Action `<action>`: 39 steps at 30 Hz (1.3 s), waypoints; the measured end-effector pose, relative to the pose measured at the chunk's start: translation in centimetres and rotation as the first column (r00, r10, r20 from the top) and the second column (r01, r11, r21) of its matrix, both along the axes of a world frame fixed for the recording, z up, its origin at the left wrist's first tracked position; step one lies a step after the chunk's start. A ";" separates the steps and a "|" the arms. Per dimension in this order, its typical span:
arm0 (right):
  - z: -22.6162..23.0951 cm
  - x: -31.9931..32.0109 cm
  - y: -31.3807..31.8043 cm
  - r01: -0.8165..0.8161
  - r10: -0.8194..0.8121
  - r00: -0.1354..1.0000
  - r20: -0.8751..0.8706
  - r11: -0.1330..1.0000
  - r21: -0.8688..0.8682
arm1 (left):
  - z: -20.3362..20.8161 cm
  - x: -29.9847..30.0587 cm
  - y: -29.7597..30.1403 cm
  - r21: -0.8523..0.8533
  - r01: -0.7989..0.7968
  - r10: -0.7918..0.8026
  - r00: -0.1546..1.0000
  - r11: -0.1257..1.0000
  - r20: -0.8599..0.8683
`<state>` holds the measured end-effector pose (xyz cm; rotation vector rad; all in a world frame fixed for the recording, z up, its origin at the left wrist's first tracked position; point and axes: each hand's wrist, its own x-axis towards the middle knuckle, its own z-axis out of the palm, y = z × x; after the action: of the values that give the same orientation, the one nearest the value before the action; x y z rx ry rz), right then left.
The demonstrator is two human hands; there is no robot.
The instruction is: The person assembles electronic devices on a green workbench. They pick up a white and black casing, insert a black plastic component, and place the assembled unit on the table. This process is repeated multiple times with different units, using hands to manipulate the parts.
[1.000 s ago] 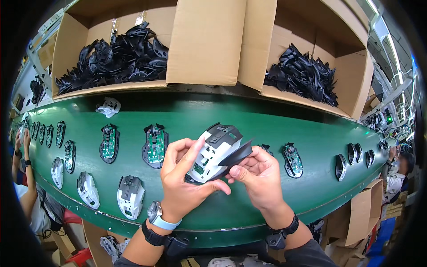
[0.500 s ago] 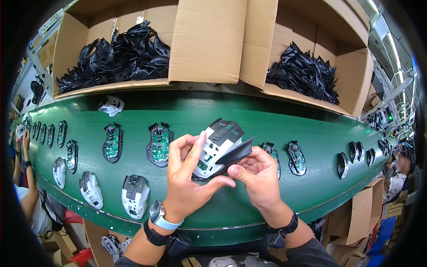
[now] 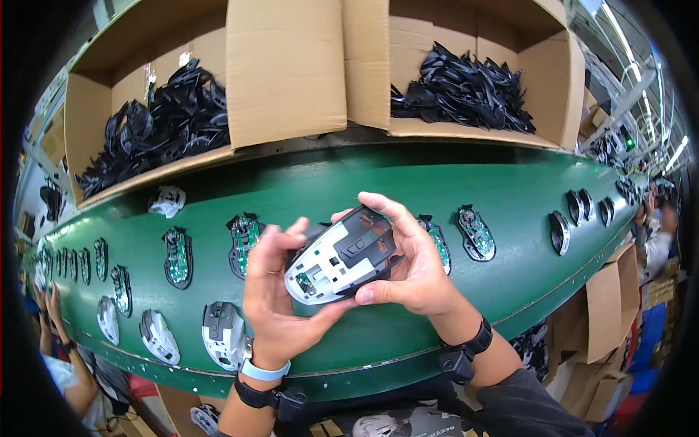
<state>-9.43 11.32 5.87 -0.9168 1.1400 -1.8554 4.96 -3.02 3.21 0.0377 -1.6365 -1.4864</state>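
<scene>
A half-built computer mouse point(image 3: 341, 256) is between my two hands above the green belt. Its shell is white at the lower left end and dark grey at the upper right, with cut-outs that show green circuit board inside. My right hand point(image 3: 415, 269) is closed round the dark end, thumb on the near side and fingers over the top. Around the white end curls my left hand point(image 3: 280, 298), its thumb along the near edge and its fingers slightly blurred. Dark side edges show along the mouse; the black side panel is mostly hidden.
On the green belt point(image 3: 378, 342) lie bare circuit boards in black bases point(image 3: 178, 257), several white-and-grey mice point(image 3: 222, 335) and black shells point(image 3: 559, 233). Cardboard boxes point(image 3: 287, 73) of black side panels stand along the far edge. Other people's hands point(image 3: 54, 309) work at the left.
The mouse has turned, its white end now toward the lower left. My right hand has shifted from the black side panel to the dark end of the mouse. The view has swung slightly.
</scene>
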 end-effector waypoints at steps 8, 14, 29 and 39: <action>-0.1 3.0 -0.9 0.180 -0.200 0.978 -0.058 0.953 -0.245 | -1.0 2.2 -0.8 0.737 0.295 -0.404 0.914 0.608 -0.033; 0.1 1.1 -0.5 0.193 -0.300 0.837 -0.458 0.944 -0.267 | 0.7 1.3 0.6 0.799 0.310 -0.412 0.907 0.516 -0.085; 0.3 2.3 -0.1 0.189 -0.185 0.978 -0.093 0.981 0.030 | 1.0 1.2 1.1 -0.118 -0.128 0.156 0.950 0.985 0.271; -0.8 3.6 3.7 0.531 -0.503 0.817 -0.282 0.847 0.029 | 1.1 -0.5 3.4 -0.719 0.306 -0.074 0.939 0.624 0.336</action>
<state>-5.86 15.07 5.08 -0.8658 1.7829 -2.1084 4.43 0.41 4.35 -0.4428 -2.4633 -0.8250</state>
